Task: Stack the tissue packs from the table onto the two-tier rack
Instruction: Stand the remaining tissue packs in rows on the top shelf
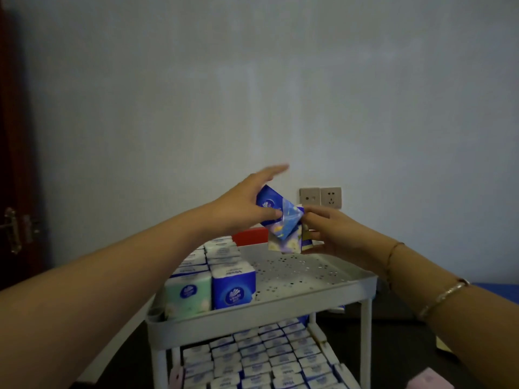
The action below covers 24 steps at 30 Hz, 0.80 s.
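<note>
Rack (280, 301) as landmark: white, two tiers, perforated top tray, standing on your dark counter (398, 341) straight ahead.

Above the tray's far edge, your left hand (241, 211) grips a blue tissue pack (271, 204), tilted. Your thumb lies across its near face; your other fingers (273, 170) reach straight out over its top, blurred.

Your right hand (331, 234) is on the rack's far right side, holding a bunch of packs (286, 240) by their right side. Floral wrappers, pale and blue; how many, you cannot tell. Fingers are curled around the bunch. The blue tissue pack touches the top of the bunch. The bunch hangs just over the tray; contact with the tray is not clear.

Top tier, left side: standing packs (216, 273) in two rows running front to back, a green one and a blue one nearest you. The right part of the tray shows bare holes.

Lower tier (266, 357): packed rows of packs, tops showing, wall to wall.

Beyond the rack: red object (250, 235) at its far edge; two wall sockets (320, 197) on the wall behind. Two bracelets on your right wrist (438, 297). Pink item (429, 379) on the counter right of the rack, partly cut off.
</note>
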### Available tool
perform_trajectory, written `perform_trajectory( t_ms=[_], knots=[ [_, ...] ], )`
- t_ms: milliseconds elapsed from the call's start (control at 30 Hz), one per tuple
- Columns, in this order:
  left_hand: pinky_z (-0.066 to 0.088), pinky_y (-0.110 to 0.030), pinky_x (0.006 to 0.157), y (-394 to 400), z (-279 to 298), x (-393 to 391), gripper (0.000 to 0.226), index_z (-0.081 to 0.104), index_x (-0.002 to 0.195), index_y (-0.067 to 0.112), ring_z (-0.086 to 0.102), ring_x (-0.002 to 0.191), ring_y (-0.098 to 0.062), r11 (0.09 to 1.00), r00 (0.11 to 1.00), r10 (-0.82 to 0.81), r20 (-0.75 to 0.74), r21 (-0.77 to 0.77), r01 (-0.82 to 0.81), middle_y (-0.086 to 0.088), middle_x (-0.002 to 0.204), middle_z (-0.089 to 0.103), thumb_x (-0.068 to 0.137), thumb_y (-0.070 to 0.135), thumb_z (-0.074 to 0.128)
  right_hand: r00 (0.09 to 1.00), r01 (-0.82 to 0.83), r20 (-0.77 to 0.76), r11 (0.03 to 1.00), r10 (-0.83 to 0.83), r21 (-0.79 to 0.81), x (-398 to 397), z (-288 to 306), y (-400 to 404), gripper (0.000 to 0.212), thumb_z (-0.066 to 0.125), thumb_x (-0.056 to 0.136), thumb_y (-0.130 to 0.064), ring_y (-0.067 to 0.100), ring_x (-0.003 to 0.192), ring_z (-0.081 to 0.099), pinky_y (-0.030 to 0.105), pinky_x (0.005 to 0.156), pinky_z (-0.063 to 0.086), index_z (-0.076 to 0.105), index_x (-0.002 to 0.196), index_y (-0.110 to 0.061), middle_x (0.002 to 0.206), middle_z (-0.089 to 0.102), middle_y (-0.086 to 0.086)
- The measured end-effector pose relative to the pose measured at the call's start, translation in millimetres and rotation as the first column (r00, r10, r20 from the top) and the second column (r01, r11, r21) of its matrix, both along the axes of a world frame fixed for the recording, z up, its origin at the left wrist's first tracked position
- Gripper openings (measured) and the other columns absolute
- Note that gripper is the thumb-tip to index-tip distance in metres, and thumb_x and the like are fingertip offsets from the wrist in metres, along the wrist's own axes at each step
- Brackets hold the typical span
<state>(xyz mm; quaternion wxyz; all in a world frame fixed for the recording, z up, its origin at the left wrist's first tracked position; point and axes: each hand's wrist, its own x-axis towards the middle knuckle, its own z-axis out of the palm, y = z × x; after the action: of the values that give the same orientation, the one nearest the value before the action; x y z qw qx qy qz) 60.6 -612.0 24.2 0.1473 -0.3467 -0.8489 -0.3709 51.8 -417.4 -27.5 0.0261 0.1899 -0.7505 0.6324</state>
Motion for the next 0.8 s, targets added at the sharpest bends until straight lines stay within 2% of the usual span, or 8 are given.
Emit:
perform_trajectory(
  t_ms=[67, 167, 267, 433, 567, 667, 733, 800],
  knots=[
    [0.057, -0.018, 0.068, -2.2, 2.6, -5.1, 0.074, 0.039, 0.135, 0.028, 0.052, 0.112, -0.014, 0.985, 0.995, 0.069, 0.069, 0.153, -0.079, 0.004, 0.130, 0.044, 0.075, 0.009, 0.078, 1.000, 0.003, -0.011, 1.000, -0.003, -0.007, -4.3, -1.1, -0.2, 0.024, 0.053, 0.094, -0.031, 0.018, 0.093, 0.068, 0.032, 0.074, 0.058, 0.060, 0.116, -0.022, 0.103, 0.070, 0.005],
    [0.055, -0.023, 0.071, -9.0, 5.0, -15.1, 0.062, 0.054, 0.115, 0.014, 0.062, 0.099, -0.014, 0.955, 0.976, 0.147, 0.159, 0.236, -0.182, 0.000, 0.111, 0.062, 0.062, 0.015, 0.087, 1.000, 0.001, -0.015, 0.999, -0.002, -0.042, -8.9, -0.8, -2.4, 0.020, 0.052, 0.095, -0.025, 0.018, 0.091, 0.068, 0.032, 0.072, 0.058, 0.059, 0.114, -0.022, 0.098, 0.071, 0.003],
    [0.057, -0.027, 0.074, -17.0, 3.7, -19.3, 0.047, 0.065, 0.104, 0.012, 0.066, 0.094, -0.015, 0.975, 0.980, 0.169, 0.108, 0.130, -0.182, -0.003, 0.101, 0.069, 0.063, 0.009, 0.086, 0.999, 0.045, -0.013, 0.999, -0.045, 0.012, -10.1, 0.1, -3.2, 0.014, 0.051, 0.096, -0.023, 0.017, 0.086, 0.067, 0.029, 0.069, 0.060, 0.058, 0.108, -0.022, 0.095, 0.069, 0.001],
    [0.057, -0.021, 0.072, -9.9, -8.2, -14.4, 0.037, 0.067, 0.106, 0.019, 0.061, 0.102, -0.009, 0.987, 0.988, 0.147, -0.053, -0.058, -0.150, 0.005, 0.112, 0.062, 0.073, 0.004, 0.077, 0.999, 0.040, 0.012, 0.988, -0.042, 0.147, -12.6, -2.4, -3.9, 0.027, 0.052, 0.095, -0.019, 0.017, 0.091, 0.067, 0.025, 0.069, 0.058, 0.050, 0.122, -0.016, 0.106, 0.066, 0.008],
    [0.056, -0.031, 0.082, -2.8, -22.3, -19.0, 0.041, 0.059, 0.104, 0.024, 0.053, 0.110, -0.012, 0.953, 0.984, 0.152, -0.089, -0.251, -0.170, 0.005, 0.122, 0.052, 0.072, 0.007, 0.078, 0.999, -0.018, 0.041, 0.962, 0.007, 0.272, -15.8, -13.5, -8.4, 0.033, 0.056, 0.092, -0.011, 0.020, 0.102, 0.064, 0.032, 0.087, 0.053, 0.046, 0.123, -0.016, 0.116, 0.064, 0.012],
    [0.055, -0.033, 0.076, -2.7, -33.4, -25.5, 0.051, 0.049, 0.106, 0.025, 0.058, 0.100, -0.015, 0.891, 0.982, 0.161, -0.100, -0.414, -0.188, 0.000, 0.115, 0.058, 0.067, 0.014, 0.080, 0.991, -0.103, 0.118, 0.946, 0.069, 0.308, -18.4, -21.6, -16.1, 0.047, 0.059, 0.087, -0.002, 0.023, 0.111, 0.058, 0.037, 0.099, 0.045, 0.040, 0.128, -0.017, 0.125, 0.057, 0.012],
    [0.053, -0.030, 0.071, -3.8, -39.7, -30.1, 0.057, 0.044, 0.108, 0.025, 0.060, 0.092, -0.014, 0.885, 0.979, 0.184, -0.083, -0.420, -0.202, 0.000, 0.112, 0.059, 0.066, 0.018, 0.082, 0.985, -0.141, 0.142, 0.928, 0.097, 0.346, -19.7, -24.7, -22.6, 0.059, 0.065, 0.082, -0.001, 0.021, 0.114, 0.056, 0.032, 0.094, 0.049, 0.036, 0.130, -0.019, 0.126, 0.054, 0.009],
    [0.055, -0.031, 0.077, -5.7, -40.8, -31.9, 0.066, 0.041, 0.115, 0.027, 0.060, 0.096, -0.014, 0.890, 0.976, 0.214, -0.050, -0.402, -0.215, 0.001, 0.120, 0.057, 0.065, 0.023, 0.084, 0.988, -0.124, 0.128, 0.918, 0.081, 0.378, -21.0, -24.7, -28.9, 0.066, 0.070, 0.079, -0.003, 0.015, 0.106, 0.057, 0.020, 0.076, 0.055, 0.033, 0.131, -0.020, 0.121, 0.053, 0.002]
  ],
)
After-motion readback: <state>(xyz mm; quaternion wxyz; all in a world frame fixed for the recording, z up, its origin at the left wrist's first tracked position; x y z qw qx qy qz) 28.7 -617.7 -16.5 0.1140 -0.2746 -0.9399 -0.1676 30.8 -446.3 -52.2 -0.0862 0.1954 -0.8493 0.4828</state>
